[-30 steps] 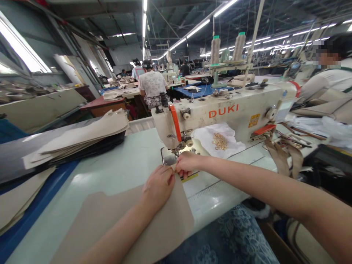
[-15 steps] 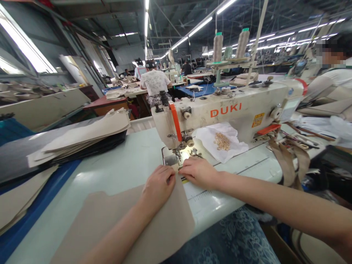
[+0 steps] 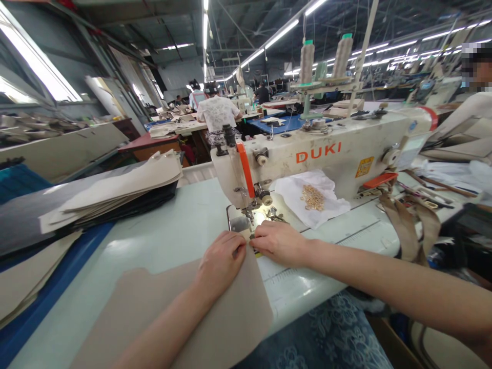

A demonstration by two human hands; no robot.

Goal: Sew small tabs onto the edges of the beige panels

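A large beige fabric panel [image 3: 238, 312] lies over the table's front edge, its narrow upper corner close to the needle area of the sewing machine [image 3: 326, 154]. My left hand [image 3: 223, 259] is closed on that upper corner, fingers curled and thumb pressed in. Just right of it, my right hand [image 3: 279, 243] has its fingertips pinched together at the panel's edge, near the presser foot [image 3: 250, 215]. Whatever small piece the right fingertips hold is hidden by them. The machine's lamp lights the plate in front of the fingers.
Small gold rings [image 3: 312, 197] lie on white paper [image 3: 332, 205] beside the machine arm. Stacked beige panels [image 3: 126, 189] stand at the left. Beige straps [image 3: 403, 225] hang at the right. Thread cones [image 3: 307, 61] rise behind. Another person [image 3: 217, 113] sits further back.
Both hands stay almost in the same place by the presser foot. The view has shifted slightly, and the person at the far right appears further toward the edge.
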